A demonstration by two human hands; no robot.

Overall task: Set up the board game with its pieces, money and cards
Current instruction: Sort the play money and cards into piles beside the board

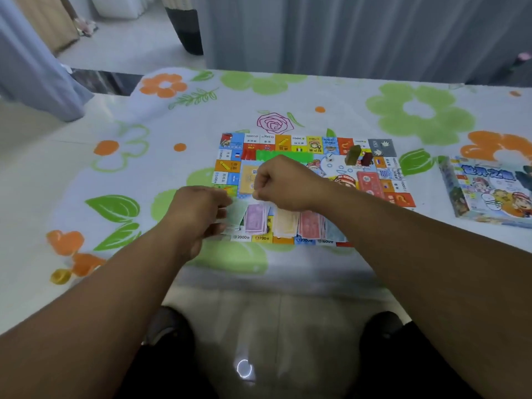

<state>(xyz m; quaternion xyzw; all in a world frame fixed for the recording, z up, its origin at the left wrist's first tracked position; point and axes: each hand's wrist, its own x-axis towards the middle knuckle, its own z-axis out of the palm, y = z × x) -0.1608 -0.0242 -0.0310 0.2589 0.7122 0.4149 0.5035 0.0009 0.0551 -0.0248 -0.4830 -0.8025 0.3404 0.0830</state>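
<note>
Game board (302,145) lies flat on the bench (288,93), on a flower-print cover. A row of money stacks sits along the board's 6 o'clock edge: green notes (238,214), purple notes (256,218), yellow notes (285,223), red notes (309,224), and a pale blue stack (334,232) at the right end. Left hand (198,214) is at the 7 o'clock corner of the board, its grip curled round the left edge of the green notes. Right hand (285,182) is over the board's centre, just above the purple notes, fingers rolled into a fist with thumb and forefinger pressed together at its lower left; the frame is too blurred there to tell whether that grip has anything in it. On the board, a yellow card stack (248,177) lies at 9 o'clock, partly behind the right hand, and a red card stack (370,182) at 3 o'clock. A green piece (353,155) and a dark red piece (367,159) stand upright side by side towards 1 o'clock, with a white die (329,158) near them. Game box (489,191) rests on the bench at 3 o'clock, well apart from the board.
</note>
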